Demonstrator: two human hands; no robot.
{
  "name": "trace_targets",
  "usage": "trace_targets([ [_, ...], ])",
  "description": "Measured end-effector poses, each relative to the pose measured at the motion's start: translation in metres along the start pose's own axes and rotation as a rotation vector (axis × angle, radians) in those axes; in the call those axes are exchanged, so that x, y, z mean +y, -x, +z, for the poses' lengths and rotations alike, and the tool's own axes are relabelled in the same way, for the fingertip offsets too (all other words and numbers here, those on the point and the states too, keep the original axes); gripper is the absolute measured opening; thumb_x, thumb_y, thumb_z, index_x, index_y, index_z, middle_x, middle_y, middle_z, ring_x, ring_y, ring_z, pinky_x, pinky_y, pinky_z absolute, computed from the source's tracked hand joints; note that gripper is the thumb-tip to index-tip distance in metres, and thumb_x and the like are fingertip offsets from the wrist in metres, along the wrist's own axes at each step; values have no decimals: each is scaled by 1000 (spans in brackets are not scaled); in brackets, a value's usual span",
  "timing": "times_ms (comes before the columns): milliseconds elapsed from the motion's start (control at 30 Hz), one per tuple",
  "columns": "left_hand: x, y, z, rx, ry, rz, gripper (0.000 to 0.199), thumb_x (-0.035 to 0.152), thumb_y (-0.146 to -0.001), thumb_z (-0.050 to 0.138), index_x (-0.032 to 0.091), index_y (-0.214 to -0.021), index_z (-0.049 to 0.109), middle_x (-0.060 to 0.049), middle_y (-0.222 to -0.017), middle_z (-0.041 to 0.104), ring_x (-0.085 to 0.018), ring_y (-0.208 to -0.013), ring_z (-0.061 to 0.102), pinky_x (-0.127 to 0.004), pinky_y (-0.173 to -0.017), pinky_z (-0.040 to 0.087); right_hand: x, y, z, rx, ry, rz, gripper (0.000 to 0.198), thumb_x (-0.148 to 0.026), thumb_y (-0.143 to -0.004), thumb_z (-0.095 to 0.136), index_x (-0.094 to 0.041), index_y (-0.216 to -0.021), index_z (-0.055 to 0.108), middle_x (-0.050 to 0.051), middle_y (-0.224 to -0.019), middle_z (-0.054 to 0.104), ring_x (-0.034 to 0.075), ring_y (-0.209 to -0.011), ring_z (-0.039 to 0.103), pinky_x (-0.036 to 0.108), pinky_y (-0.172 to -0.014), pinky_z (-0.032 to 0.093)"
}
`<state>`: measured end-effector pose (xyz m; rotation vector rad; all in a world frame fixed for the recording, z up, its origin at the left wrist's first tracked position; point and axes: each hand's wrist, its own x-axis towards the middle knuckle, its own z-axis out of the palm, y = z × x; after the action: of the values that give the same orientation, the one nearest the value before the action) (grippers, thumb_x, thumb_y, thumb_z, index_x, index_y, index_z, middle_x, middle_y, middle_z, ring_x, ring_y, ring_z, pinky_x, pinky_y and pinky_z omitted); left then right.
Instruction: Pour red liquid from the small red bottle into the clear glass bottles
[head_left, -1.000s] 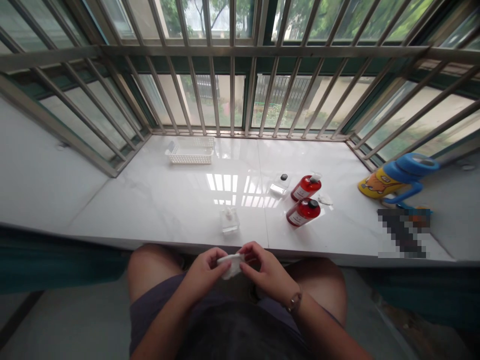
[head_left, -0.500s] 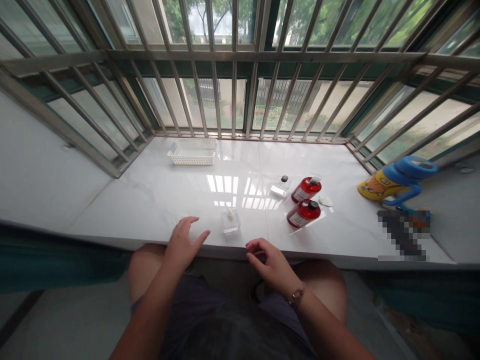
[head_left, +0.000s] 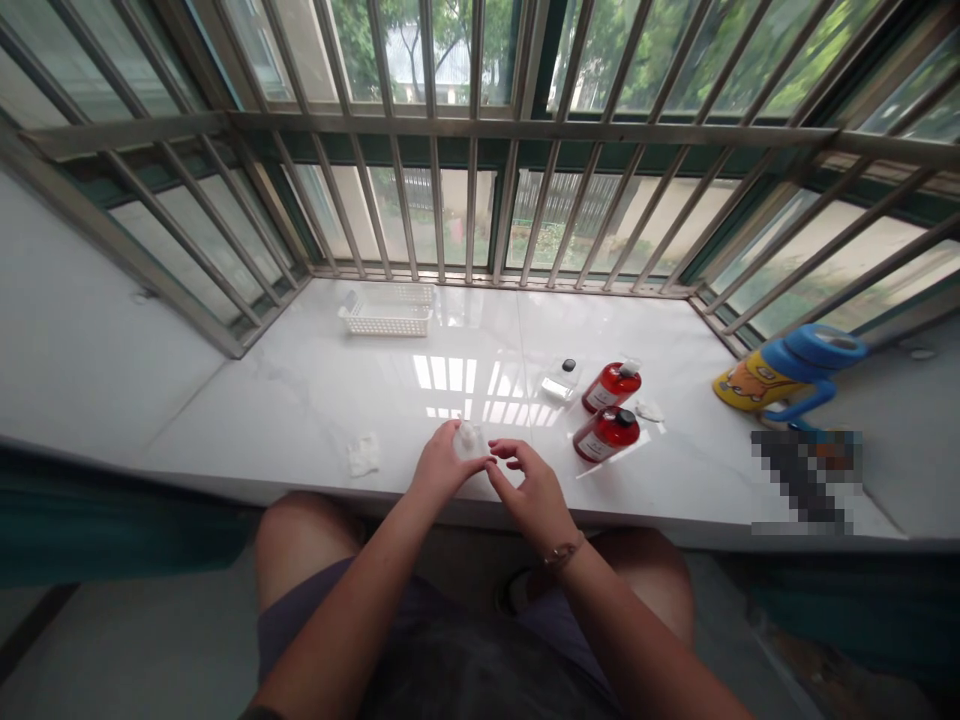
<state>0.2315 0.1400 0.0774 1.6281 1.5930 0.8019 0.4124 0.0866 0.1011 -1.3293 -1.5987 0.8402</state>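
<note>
A small clear glass bottle (head_left: 470, 440) with a whitish top stands near the counter's front edge. My left hand (head_left: 444, 460) is wrapped around its left and front sides, thumb across the front. At the bottle's right is my right hand (head_left: 525, 475), its fingers curved and apart, thumb tip close to the left thumb; I see nothing in it. A crumpled white tissue (head_left: 364, 455) lies left of my left hand. Two red bottles (head_left: 611, 386) with labels, one with a black cap, stand to the right, beside a clear bottle (head_left: 559, 381) with a black cap.
A white perforated basket (head_left: 386, 318) sits at the back left of the white counter (head_left: 285, 390). On the right is a blue and yellow flask (head_left: 787, 365) with a handle, behind a blurred-out dark item (head_left: 799, 475). Another white tissue (head_left: 649, 411) lies by the red bottles. Metal bars line the window.
My left hand has moved right from the tissue, uncovering it, and closed around the small clear bottle. My right hand has come slightly up toward the same bottle.
</note>
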Motion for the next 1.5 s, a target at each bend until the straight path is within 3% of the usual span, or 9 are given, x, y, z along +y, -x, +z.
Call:
trace_targets([
  [200,6,7,14,-47,16,93,43,28,-77,85,26,-116,68,-8,-121,76,-29,-109,72,-38,-94,54,8,-19,18,62,76,25,27,-35,-89,72,-27,-111,58,8,-121,76,28,-109,72,45,-93,61],
  [300,4,8,17,-41,8,106,44,22,-75,83,27,-116,68,-6,-122,75,-29,-111,72,-39,-97,55,14,-22,22,109,68,75,34,-40,-86,75,-27,-110,54,7,-109,77,29,-100,74,46,-89,62],
  [467,-1,7,19,-21,13,99,54,27,-72,88,27,-121,65,-8,-127,74,-31,-115,72,-41,-101,55,21,-15,23,130,-38,131,42,-51,-87,77,-27,-113,54,10,-117,75,30,-109,73,38,-69,64],
  [867,1,7,19,-15,14,105,58,27,-72,89,26,-125,65,-10,-128,74,-32,-117,71,-43,-103,54,28,-15,25,137,-31,120,46,-50,-85,80,-26,-116,56,10,-119,72,29,-112,68,34,-69,62],
  [1033,3,8,18,-18,22,80,61,39,-71,94,25,-123,65,-11,-128,74,-32,-116,72,-43,-101,55,34,-3,20,195,17,79,52,-46,-82,84,-26,-115,49,5,-106,69,25,-101,69,44,-91,61],
  [1167,2,8,18,-22,21,88,62,43,-72,95,24,-122,64,-13,-131,73,-33,-120,71,-45,-105,53,35,5,19,78,-94,-14,62,-37,-87,82,-27,-132,40,14,-141,65,28,-136,62,53,-120,47],
  [1233,2,8,18,-20,23,83,62,42,-71,96,24,-122,64,-11,-130,73,-33,-119,71,-44,-105,54,37,7,20,25,-133,-28,64,-35,-89,79,-27,-136,37,15,-146,62,28,-142,58,54,-122,45],
  [1400,6,9,17,-8,11,82,64,41,-69,96,24,-122,65,-8,-125,74,-31,-117,72,-43,-103,56,40,6,19,171,-74,4,44,-34,-92,74,-27,-123,43,10,-118,66,27,-113,69,53,-107,55],
  [1500,6,9,17,-11,2,93,59,39,-71,95,25,-119,64,-7,-125,74,-31,-118,72,-42,-104,55,40,5,18,117,-124,-39,52,-28,-93,69,-27,-136,39,14,-134,65,28,-131,64,55,-117,49],
])
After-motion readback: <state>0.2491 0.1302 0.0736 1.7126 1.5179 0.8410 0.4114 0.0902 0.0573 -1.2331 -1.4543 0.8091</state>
